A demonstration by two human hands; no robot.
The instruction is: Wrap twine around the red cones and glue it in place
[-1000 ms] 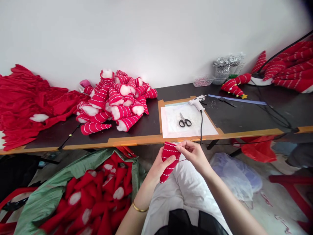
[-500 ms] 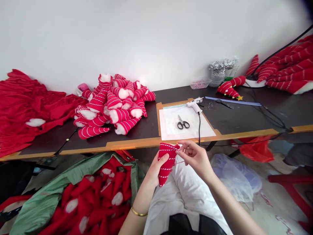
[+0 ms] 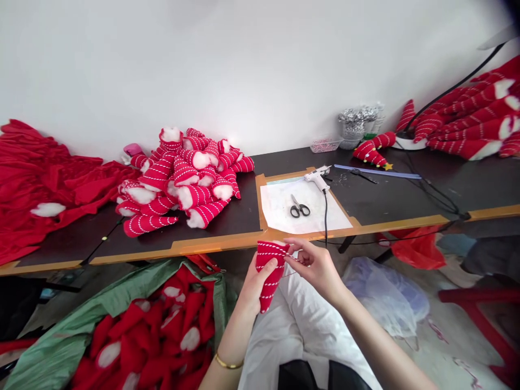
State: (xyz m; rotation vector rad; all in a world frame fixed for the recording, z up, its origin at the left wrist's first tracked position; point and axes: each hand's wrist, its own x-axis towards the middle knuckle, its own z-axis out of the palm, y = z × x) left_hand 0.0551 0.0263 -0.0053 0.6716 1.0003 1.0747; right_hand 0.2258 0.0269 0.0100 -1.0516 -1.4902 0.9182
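Left hand: I have my left hand [image 3: 252, 283] wrapped around the striped cone [image 3: 270, 279], thumb pressed across its front; this grip is closed on the fabric.
Right hand: My right hand [image 3: 319, 272] is at the cone's upper right edge, forefinger above and thumb below, their tips apart. Thin string [image 3: 293, 260] runs by the fingers; from my view I cannot tell whether this grip pinches it.
Cone: Held over my lap, just off the front edge of the surface [image 3: 227, 230], wide end up and narrow tip pointing down.
Paper: The white paper [image 3: 276, 208] lies on the surface, with the scissors [image 3: 299, 207] on it, blades slightly parted, and the glue gun [image 3: 319, 177] at its far right corner, cord trailing over the front edge.
Left of the paper: A heap of striped cones [image 3: 184, 176] with white stuffing showing; farther left, red cloth [image 3: 52, 179].
Right of the paper: A blue strip [image 3: 377, 171], and behind it a decorated cone [image 3: 371, 150] with a yellow star.
Below: The green bag [image 3: 60, 336], full of red pieces [image 3: 146, 336], sits to my left.
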